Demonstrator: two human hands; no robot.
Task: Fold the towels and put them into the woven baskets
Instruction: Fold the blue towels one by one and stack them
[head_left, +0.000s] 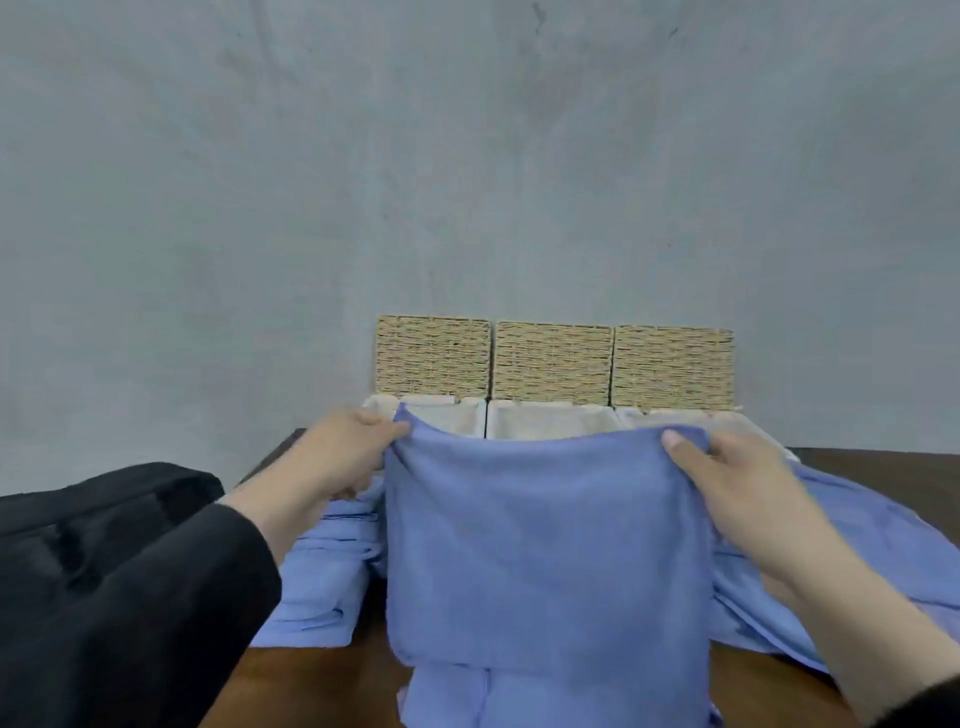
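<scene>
Blue towel (545, 551) hangs between our hands above the tabletop (322, 686), left hand (345, 449) and right hand (737, 478) each with fingers pinched on a top corner. Uneven corners would skew the fold; loose cloth could snag neighbouring towels (322, 582) before the woven baskets (550, 364).

Your left hand (353, 447) and right hand (727, 483) pinch the top corners of a blue towel (545, 551), holding it up above a brown table (332, 686). Folded towels (322, 582) are stacked at your left; loose ones (852, 551) spread at your right. Behind stand three woven baskets (551, 364) with pale liners, side by side against a grey wall (467, 156). A black sleeve (130, 597) fills the lower left.
</scene>
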